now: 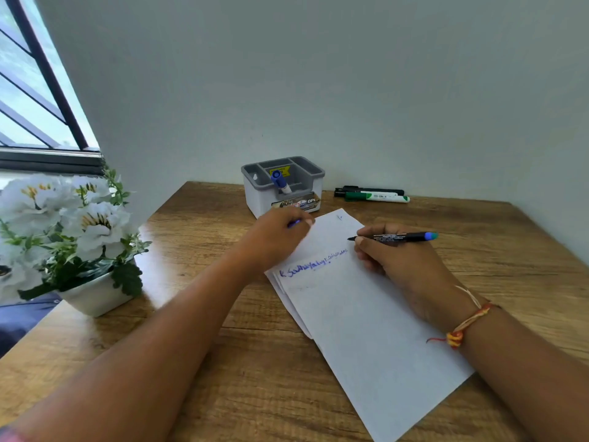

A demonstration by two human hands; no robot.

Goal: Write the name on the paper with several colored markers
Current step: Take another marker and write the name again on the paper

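Note:
White paper sheets (366, 314) lie stacked at an angle on the wooden table (207, 362), with a name written in blue near the top edge. My right hand (398, 263) rests on the paper and grips a thin black marker (395, 237) with a blue end, its tip pointing left above the sheet. My left hand (277, 237), blurred, hovers over the paper's far left corner and pinches a small blue cap (294, 223).
A grey and white organiser (283, 186) at the back holds one blue-capped marker (280, 181). A black marker (369, 190) and a green marker (376, 196) lie right of it by the wall. A white flower pot (79, 250) stands at the left.

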